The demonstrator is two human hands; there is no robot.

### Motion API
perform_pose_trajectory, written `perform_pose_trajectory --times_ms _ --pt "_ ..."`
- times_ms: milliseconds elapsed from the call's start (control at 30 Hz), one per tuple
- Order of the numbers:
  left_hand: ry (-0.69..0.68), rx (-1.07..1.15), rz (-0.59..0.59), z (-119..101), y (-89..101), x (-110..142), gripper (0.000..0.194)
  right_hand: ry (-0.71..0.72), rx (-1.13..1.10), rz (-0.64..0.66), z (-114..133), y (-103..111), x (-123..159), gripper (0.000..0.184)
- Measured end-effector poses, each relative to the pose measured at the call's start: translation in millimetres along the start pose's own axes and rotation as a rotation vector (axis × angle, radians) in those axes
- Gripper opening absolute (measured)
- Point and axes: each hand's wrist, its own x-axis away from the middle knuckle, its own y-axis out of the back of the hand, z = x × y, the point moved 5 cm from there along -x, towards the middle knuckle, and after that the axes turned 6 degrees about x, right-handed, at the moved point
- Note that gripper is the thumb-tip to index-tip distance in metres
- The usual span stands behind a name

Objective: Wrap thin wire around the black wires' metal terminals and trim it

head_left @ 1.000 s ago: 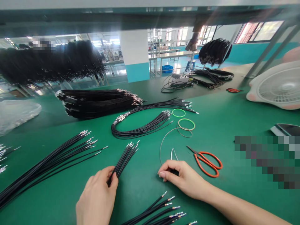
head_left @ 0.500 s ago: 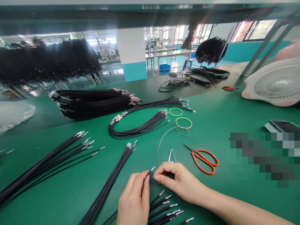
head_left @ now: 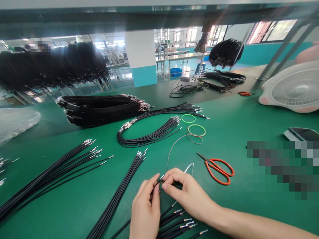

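Note:
My left hand [head_left: 147, 207] is closed, its thumb and fingers pinching a black cable [head_left: 159, 181] close to its bare metal tip. My right hand [head_left: 186, 189] is curled beside that tip with thumb and fingertips together; what sits in the pinch is too small to make out. A thin pale strand [head_left: 169, 153] runs down from the rings to behind the right fingers, and a white strip [head_left: 188, 167] sticks up behind the same hand. Under and beside my hands lie more black cables [head_left: 174, 226] with metal terminals. Orange-handled scissors [head_left: 218, 171] rest right of my right hand.
Two cable bundles [head_left: 119, 191] [head_left: 57, 172] lie to the left. A bent, tied bundle [head_left: 127, 139] and a big coil [head_left: 99, 111] lie farther back. Green rings [head_left: 188, 118] are mid-table. At right are a fan [head_left: 294, 89] and a phone-like device [head_left: 302, 133]. A shelf [head_left: 159, 20] spans overhead.
My right fingers have closed in on the cable tip held by my left hand. The white strip behind the right hand has shifted right. The view has moved slightly.

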Motion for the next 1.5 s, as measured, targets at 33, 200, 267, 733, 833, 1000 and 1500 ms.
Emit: perform_pose_trajectory --times_ms 33,200,267,733,833,1000,1500 --pt "0.041 0.046 -0.028 0 2.0 2 0.029 -0.01 0.022 0.005 1 -2 -1 0.018" --pt "0.16 0.227 -0.103 3 3.7 7 0.025 -0.073 0.079 -0.02 2 -8 -2 0.019" --pt "0.166 0.254 -0.124 3 2.4 8 0.021 -0.085 0.066 -0.03 2 -8 -2 0.02" --pt "0.153 0.201 -0.116 6 0.8 13 0.015 -0.116 -0.007 -0.018 1 -4 -1 0.018" --pt "0.143 0.193 -0.105 9 0.4 14 0.016 -0.115 -0.004 -0.014 0 -5 -2 0.018" --pt "0.122 0.164 -0.086 7 0.4 13 0.018 -0.114 -0.003 -0.021 0 -4 -2 0.018" --pt "0.107 0.158 -0.072 2 1.8 12 0.021 -0.115 0.022 -0.025 -1 -4 -3 0.016"
